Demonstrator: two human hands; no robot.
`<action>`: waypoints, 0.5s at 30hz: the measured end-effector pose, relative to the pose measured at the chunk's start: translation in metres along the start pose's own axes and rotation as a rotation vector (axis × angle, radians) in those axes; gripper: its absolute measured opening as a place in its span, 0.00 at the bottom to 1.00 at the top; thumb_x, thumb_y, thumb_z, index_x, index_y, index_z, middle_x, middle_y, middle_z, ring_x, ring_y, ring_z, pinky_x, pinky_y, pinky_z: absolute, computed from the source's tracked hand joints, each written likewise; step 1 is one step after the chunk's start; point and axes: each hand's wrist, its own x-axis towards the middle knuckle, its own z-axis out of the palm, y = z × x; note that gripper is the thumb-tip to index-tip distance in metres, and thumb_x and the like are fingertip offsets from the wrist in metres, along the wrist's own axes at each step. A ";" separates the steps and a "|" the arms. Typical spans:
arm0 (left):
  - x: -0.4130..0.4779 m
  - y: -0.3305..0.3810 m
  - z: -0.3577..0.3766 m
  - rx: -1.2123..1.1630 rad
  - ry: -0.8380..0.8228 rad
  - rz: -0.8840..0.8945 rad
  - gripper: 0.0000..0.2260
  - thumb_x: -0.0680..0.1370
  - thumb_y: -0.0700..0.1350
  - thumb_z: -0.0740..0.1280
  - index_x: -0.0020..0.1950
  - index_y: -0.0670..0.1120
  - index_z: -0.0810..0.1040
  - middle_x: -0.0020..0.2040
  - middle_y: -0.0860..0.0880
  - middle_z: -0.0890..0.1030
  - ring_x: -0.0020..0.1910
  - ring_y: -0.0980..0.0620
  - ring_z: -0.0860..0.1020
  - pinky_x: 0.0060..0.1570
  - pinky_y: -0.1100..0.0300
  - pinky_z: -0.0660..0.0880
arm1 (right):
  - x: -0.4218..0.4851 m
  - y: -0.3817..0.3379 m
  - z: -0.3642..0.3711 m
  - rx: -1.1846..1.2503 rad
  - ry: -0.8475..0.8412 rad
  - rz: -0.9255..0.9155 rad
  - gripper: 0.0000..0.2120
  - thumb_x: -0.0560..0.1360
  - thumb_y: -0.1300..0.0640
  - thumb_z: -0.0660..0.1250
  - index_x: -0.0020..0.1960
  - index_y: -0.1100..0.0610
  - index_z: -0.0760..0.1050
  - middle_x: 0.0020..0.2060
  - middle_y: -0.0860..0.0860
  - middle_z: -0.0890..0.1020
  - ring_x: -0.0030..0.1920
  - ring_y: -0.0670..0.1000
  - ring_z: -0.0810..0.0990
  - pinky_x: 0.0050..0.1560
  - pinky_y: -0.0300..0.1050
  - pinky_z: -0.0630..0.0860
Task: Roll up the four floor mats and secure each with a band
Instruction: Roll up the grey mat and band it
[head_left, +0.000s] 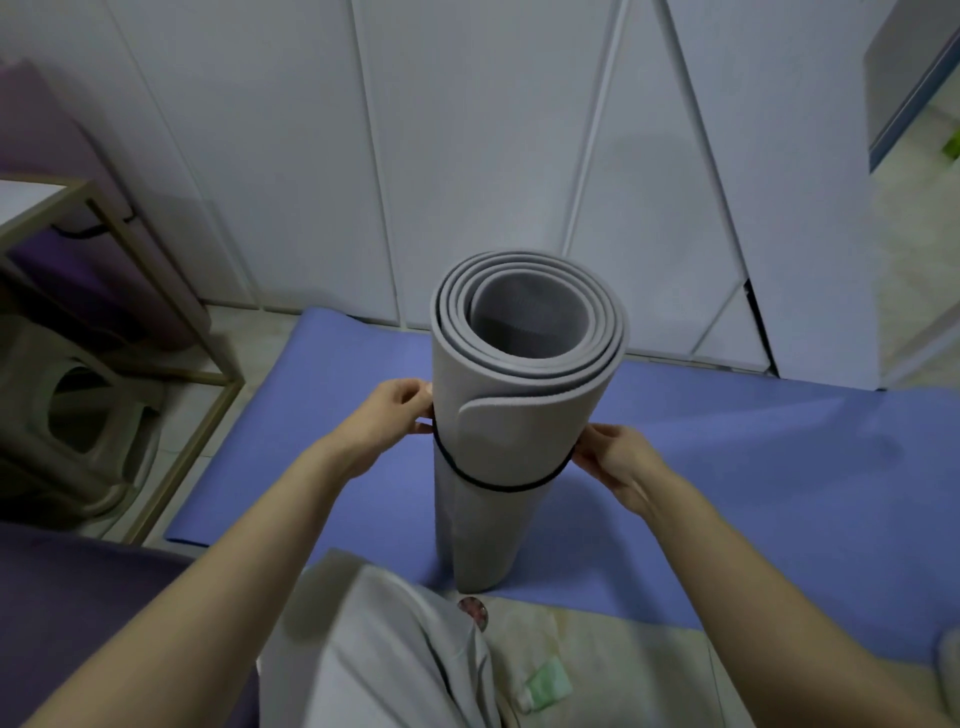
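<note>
Nearest you, your grey trouser leg (374, 649) is bent forward. A small green tube (545, 680) lies on the pale floor just beside it. A dark purple surface (78, 597) fills the lower left corner; you cannot tell from here whether it is one of the mats.

Past your knee, the grey mat (519, 431) stands upright on its end, rolled into a loose coil, with its foot on the near edge of the blue mat (727, 467). Standing it up likely frees both hands for the band and lets you see the open coil from above.

The black band (498, 487) circles the roll about midway up and dips lower at the front. Your left hand (400, 410) pinches the band against the roll's left side. Your right hand (613, 457) pinches it on the right side, a little lower. Gripping on opposite sides lets you slide the loop evenly, and it sits just below the loose outer flap, so the flap's rounded corner is not yet pinned.

The blue mat lies flat and unrolled, so it looks like work to come.

Farther left, a purple rolled mat (62, 260) with a dark band leans behind a table frame (171, 322), above a stool (78, 415). White cabinet doors (467, 130) close the view.
</note>
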 end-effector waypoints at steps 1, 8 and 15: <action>0.002 -0.002 0.002 0.039 -0.015 -0.002 0.17 0.83 0.50 0.55 0.61 0.39 0.75 0.56 0.45 0.80 0.56 0.49 0.78 0.56 0.56 0.76 | 0.001 -0.001 -0.002 -0.036 0.013 -0.012 0.18 0.79 0.57 0.63 0.55 0.73 0.76 0.47 0.58 0.82 0.45 0.48 0.81 0.54 0.39 0.74; 0.032 -0.065 0.010 0.362 0.061 0.016 0.14 0.75 0.49 0.50 0.52 0.43 0.67 0.52 0.43 0.74 0.43 0.47 0.68 0.47 0.44 0.75 | 0.012 0.000 0.003 -0.208 0.087 -0.021 0.10 0.79 0.65 0.61 0.43 0.72 0.73 0.38 0.66 0.77 0.39 0.56 0.77 0.26 0.32 0.76; 0.049 -0.100 0.012 0.426 0.031 -0.125 0.05 0.75 0.47 0.51 0.50 0.51 0.60 0.50 0.45 0.72 0.46 0.51 0.64 0.45 0.50 0.70 | 0.022 0.018 0.027 -0.249 0.114 0.045 0.15 0.79 0.65 0.58 0.34 0.64 0.69 0.30 0.57 0.74 0.29 0.53 0.73 0.25 0.42 0.77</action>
